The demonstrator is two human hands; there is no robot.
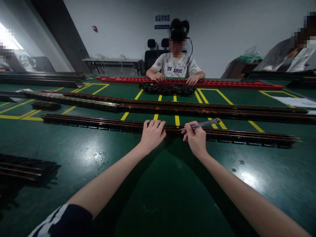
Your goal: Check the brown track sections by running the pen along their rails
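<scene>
Head view: rail (172, 128) runs across the table (177, 191) under my left hand (152, 134), half-curled, probably steadying it, can't tell if clamped; right hand (196, 137) pinches the tool (205, 123) tip-down at the rail, likely for control.

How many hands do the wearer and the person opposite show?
4: wearer's left hand on a dark strip, right hand holding a slim tool; opposite, one hand and another hand at the red rail.
</scene>
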